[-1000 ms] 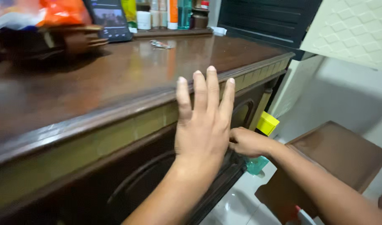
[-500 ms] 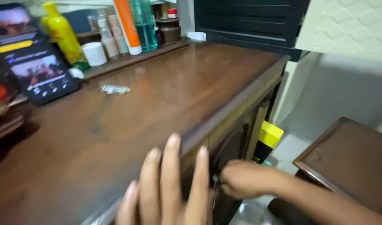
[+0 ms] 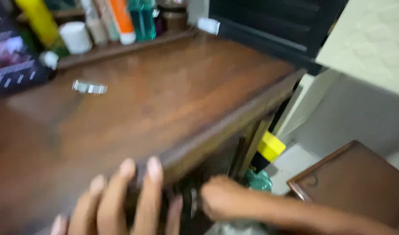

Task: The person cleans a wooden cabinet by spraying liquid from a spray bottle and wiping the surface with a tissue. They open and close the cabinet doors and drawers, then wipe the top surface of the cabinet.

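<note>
A wide dark wooden tabletop (image 3: 164, 100) fills most of the view, and its front edge runs just above both hands. The left hand (image 3: 116, 202) lies flat against that front edge with its fingers (image 3: 153, 174) spread apart and holding nothing. The right hand (image 3: 221, 200) is curled below the edge, just beside a small metal handle (image 3: 193, 202) on the cabinet front; through the blur I cannot tell whether it grips it. A small silvery strip (image 3: 89, 87) lies well apart, farther back on the tabletop.
</note>
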